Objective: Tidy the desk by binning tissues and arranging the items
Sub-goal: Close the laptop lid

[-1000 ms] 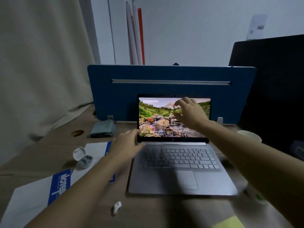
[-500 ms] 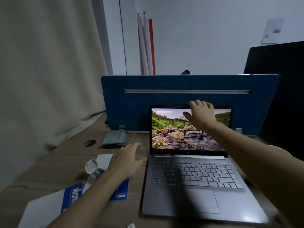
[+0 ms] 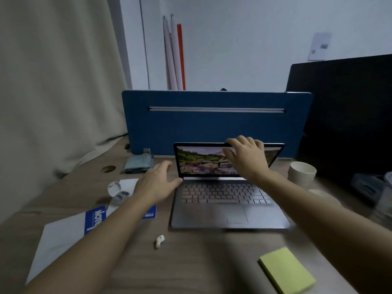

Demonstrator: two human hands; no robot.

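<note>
Laptop [image 3: 229,200] lid is gripped at its top edge by the right hand [image 3: 246,160] for closing; the left hand [image 3: 157,183], open, is braced at the base's left edge.

One laptop [image 3: 229,200], one sticky-note pad [image 3: 286,270], two paper cups [image 3: 301,174], one earbud [image 3: 159,241], one earbud case [image 3: 118,192], one folded cloth [image 3: 137,164]

The silver laptop [image 3: 229,209] sat open mid-desk before a blue divider, screen lit with a landscape, lid tilted forward. Left of it lay a white-and-blue paper [image 3: 63,236], an open earbud case [image 3: 117,193] and a folded grey cloth [image 3: 137,164]. A loose earbud [image 3: 159,241] and yellow notepad [image 3: 286,270] lay nearer; a paper cup [image 3: 302,172] stood right.
</note>
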